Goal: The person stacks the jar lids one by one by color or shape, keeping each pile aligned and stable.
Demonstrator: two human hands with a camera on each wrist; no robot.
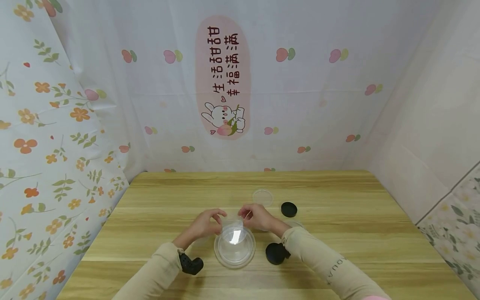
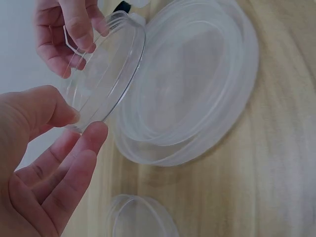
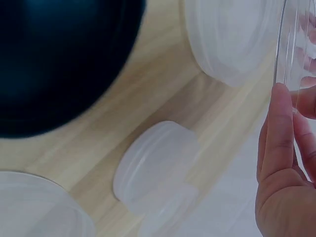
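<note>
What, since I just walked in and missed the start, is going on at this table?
A person's left hand and right hand pinch opposite edges of a clear round piece, holding it up, tilted, near a stack of larger clear round pieces on the wooden table. A black round lid and another clear disc lie farther back, to the right.

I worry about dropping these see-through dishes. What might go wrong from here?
The clear round dish, pinched at its rim by the left hand and right hand, might slip. If dropped, it could knock the larger clear dishes close by askew. The right sleeve could also brush the black round dish near it.
</note>
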